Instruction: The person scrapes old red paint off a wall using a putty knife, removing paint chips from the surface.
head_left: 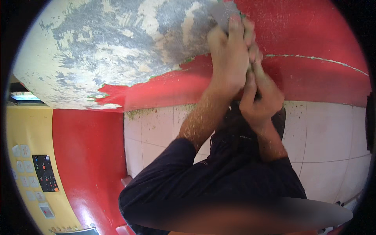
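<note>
My left hand (231,62) is closed round a scraper (224,15) with a flat grey blade, its thumb and a finger pressed along the tool. The blade lies against the wall, where red paint meets a stripped patch (133,43) of mottled grey and white. Just right of and below it, my right hand (261,96) is closed too, its fingers pressed against the left hand at the tool's lower end. Both hands hide the handle. Pale flakes cling to my left forearm.
Red paint (309,35) covers the wall on the right, crossed by a thin chipped line (313,58). Greenish paint crumbs (145,112) lie on the white tiled floor (329,133) along the wall's foot. At left are a red and yellow wall and a dark poster (45,173).
</note>
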Action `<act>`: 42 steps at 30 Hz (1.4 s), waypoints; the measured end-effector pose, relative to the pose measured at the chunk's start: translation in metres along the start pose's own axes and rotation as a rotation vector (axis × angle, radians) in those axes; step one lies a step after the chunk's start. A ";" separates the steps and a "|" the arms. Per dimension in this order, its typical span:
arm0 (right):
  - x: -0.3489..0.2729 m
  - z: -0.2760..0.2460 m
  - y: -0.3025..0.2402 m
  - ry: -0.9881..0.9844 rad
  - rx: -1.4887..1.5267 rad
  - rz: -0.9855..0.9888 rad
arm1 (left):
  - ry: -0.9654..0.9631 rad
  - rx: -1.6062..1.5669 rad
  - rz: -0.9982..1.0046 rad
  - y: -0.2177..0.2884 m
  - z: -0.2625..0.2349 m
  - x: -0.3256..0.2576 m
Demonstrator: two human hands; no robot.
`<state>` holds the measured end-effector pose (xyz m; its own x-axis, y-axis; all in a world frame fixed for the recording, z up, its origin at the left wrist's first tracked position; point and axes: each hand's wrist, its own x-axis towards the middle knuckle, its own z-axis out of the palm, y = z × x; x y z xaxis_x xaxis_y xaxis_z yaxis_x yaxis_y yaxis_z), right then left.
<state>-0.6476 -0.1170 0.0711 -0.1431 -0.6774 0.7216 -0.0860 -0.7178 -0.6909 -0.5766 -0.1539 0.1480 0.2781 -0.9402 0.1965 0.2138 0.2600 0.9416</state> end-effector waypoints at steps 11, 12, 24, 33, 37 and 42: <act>0.005 -0.001 -0.007 0.051 0.003 -0.068 | -0.056 -0.068 -0.074 0.015 0.005 -0.005; -0.001 0.000 0.001 0.038 -0.004 -0.033 | -0.060 -0.068 -0.076 0.007 0.003 -0.008; -0.011 -0.001 0.001 -0.049 0.020 0.057 | 0.096 -0.018 -0.108 -0.012 -0.007 -0.016; -0.014 -0.003 0.008 -0.041 0.003 0.050 | 0.107 -0.022 -0.129 -0.017 -0.007 -0.017; 0.027 0.007 -0.004 0.035 0.044 -0.082 | -0.039 0.052 0.125 0.022 0.006 0.009; 0.002 -0.007 -0.001 -0.020 -0.019 -0.018 | 0.030 0.038 -0.080 -0.005 -0.002 -0.010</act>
<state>-0.6542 -0.1165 0.0726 -0.1219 -0.6673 0.7348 -0.1070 -0.7271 -0.6781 -0.5790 -0.1452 0.1407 0.2899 -0.9504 0.1126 0.2005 0.1753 0.9639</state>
